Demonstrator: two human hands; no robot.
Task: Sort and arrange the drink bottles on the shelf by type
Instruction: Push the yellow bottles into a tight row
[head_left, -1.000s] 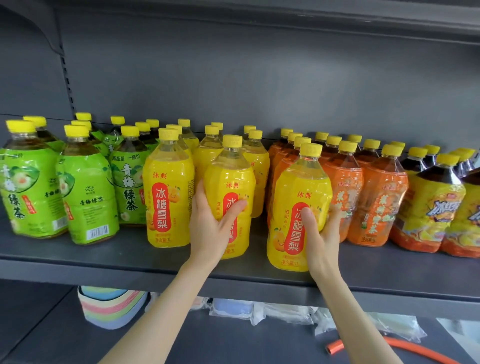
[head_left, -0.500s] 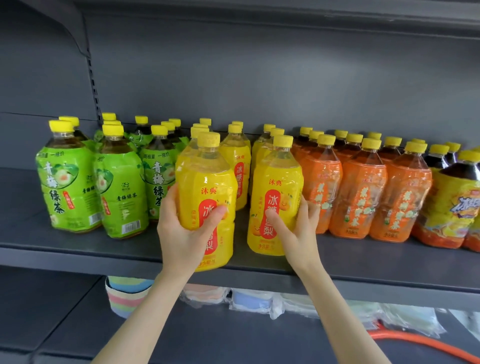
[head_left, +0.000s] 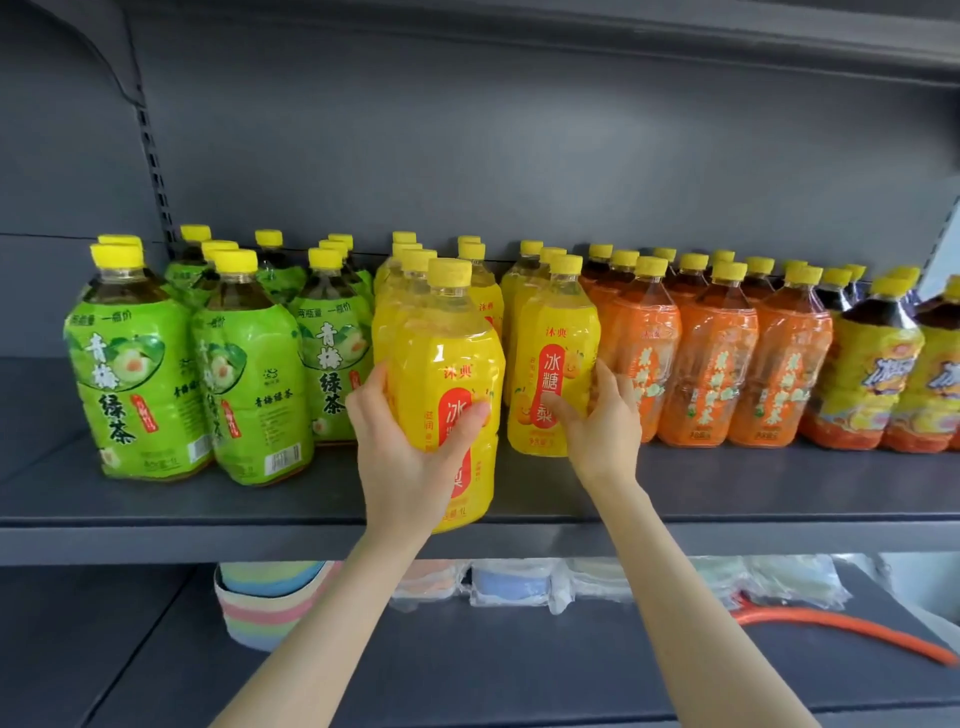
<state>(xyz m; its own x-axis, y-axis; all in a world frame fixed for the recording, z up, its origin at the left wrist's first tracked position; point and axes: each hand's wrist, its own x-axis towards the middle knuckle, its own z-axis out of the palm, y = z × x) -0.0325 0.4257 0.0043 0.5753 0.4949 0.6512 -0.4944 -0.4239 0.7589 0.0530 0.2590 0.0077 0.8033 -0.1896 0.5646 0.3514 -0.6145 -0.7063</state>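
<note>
While raised to shelf (head_left: 156, 540) | left hand (head_left: 410, 441) grips front yellow bottle (head_left: 447, 353) | right hand (head_left: 597, 421) grips neighbouring yellow bottle (head_left: 556, 332)

Labels of front yellow bottle (head_left: 448, 353) and second yellow bottle (head_left: 553, 332) are partly covered by left hand (head_left: 405, 457), right hand (head_left: 605, 421). One dark-tea bottle (head_left: 943, 364) is cut at right frame edge. Lower wrapped packets (head_left: 597, 582) are blurred.

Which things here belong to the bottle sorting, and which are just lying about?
Job: left hand, gripping front yellow bottle; right hand, gripping second yellow bottle; green bottles; orange bottles; dark bottles; shelf.
Lying about below: striped stack; wrapped packs; orange hose.
</note>
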